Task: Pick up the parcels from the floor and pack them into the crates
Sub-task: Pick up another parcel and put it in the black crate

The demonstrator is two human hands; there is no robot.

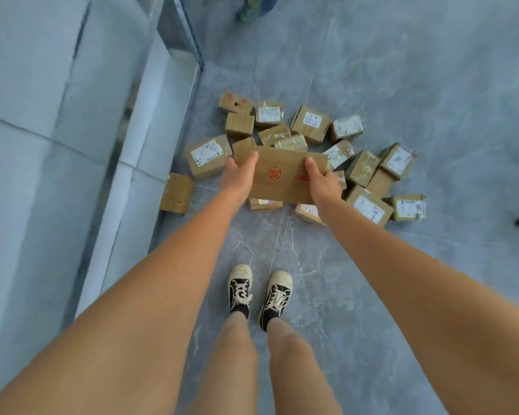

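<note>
Both hands (279,178) grip flat parcel (279,175); parcel pile (369,169) beneath.

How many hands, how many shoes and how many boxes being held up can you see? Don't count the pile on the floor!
Hands: 2, the left hand and the right hand
Shoes: 2
Box held up: 1, gripped by both hands
Total: 5
</note>
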